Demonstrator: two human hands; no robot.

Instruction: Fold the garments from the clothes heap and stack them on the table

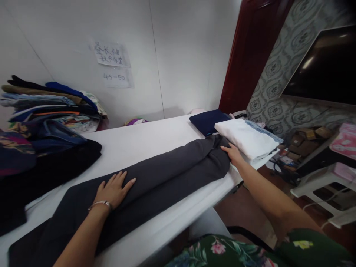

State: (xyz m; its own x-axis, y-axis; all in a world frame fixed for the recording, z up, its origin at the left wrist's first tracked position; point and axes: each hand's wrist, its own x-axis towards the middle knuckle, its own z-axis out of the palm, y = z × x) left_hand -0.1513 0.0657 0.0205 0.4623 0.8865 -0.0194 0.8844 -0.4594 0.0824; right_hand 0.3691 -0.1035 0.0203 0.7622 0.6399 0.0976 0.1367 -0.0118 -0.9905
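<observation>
A long dark grey garment (167,167) lies lengthwise along the white-covered table (144,139), with a lengthwise fold along it. My left hand (112,189) rests flat on its left part, fingers spread, a bracelet at the wrist. At the far right end, where the cloth is bunched, my right hand (234,154) grips the garment's edge. The thumb shows on top, while the other fingers are mostly hidden. Just beyond that hand sits a folded white garment (244,137) with a blue patterned edge, beside a folded navy garment (208,121).
A tall pile of mixed clothes (52,107) stands at the left, with black clothing (63,163) spread before it. Paper signs (112,55) hang on the white wall behind. At the right are a white stool (325,185), cardboard boxes (308,142) and a wall-mounted screen (325,66).
</observation>
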